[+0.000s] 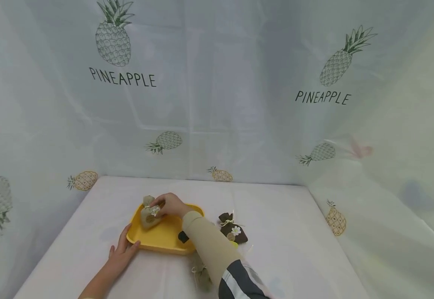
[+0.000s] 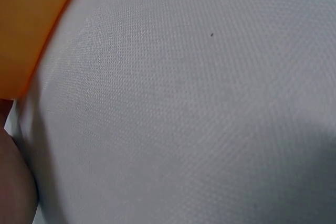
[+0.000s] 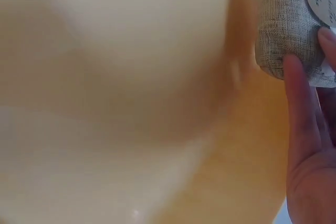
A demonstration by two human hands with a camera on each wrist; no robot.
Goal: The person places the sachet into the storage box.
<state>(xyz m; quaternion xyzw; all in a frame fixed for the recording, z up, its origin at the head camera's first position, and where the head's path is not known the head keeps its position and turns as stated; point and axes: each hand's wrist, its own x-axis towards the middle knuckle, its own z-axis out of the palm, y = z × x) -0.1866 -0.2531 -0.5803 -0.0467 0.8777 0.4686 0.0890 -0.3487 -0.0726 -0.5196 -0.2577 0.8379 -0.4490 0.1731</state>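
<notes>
My right hand (image 1: pixel 170 204) holds a small beige cloth sachet (image 1: pixel 150 216) over the left part of a yellow tray (image 1: pixel 160 247). The sachet has a tied neck, a white flower and a round tag; in the right wrist view, my fingers (image 3: pixel 296 87) are on its woven cloth (image 3: pixel 286 22). At the tray's near left corner, my left hand (image 1: pixel 121 253) touches the rim with fingers spread, thumb along the front side. The left wrist view catches only the tray's orange-looking side (image 2: pixel 31 19) and part of that hand (image 2: pixel 16 182).
A dark brown sachet (image 1: pixel 233 228) with a white flower lies right of the tray. Another greenish sachet (image 1: pixel 203 276) lies in front, partly behind my right sleeve (image 1: pixel 207 238). A small black object (image 1: pixel 183 237) shows beside the sleeve. Pineapple-printed curtains (image 1: pixel 220 104) stand around the white table (image 1: pixel 276 216).
</notes>
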